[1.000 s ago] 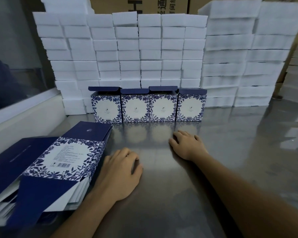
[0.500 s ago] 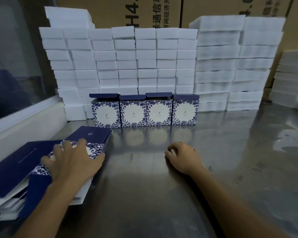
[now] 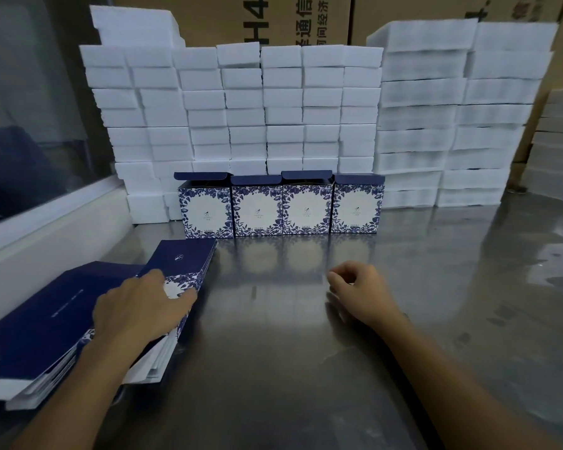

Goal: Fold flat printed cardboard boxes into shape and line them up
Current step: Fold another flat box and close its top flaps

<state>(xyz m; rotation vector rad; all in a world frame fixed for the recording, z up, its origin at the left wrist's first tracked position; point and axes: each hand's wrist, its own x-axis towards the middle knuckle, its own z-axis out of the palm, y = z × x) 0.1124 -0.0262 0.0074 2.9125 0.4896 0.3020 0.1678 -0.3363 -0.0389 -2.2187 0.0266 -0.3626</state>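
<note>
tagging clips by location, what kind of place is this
Most likely a packing station in a small factory or warehouse. White foam blocks are stacked high against shipping cartons, four folded printed boxes stand in a row on a steel table, and the left hand rests on a pile of flat boxes.
</note>
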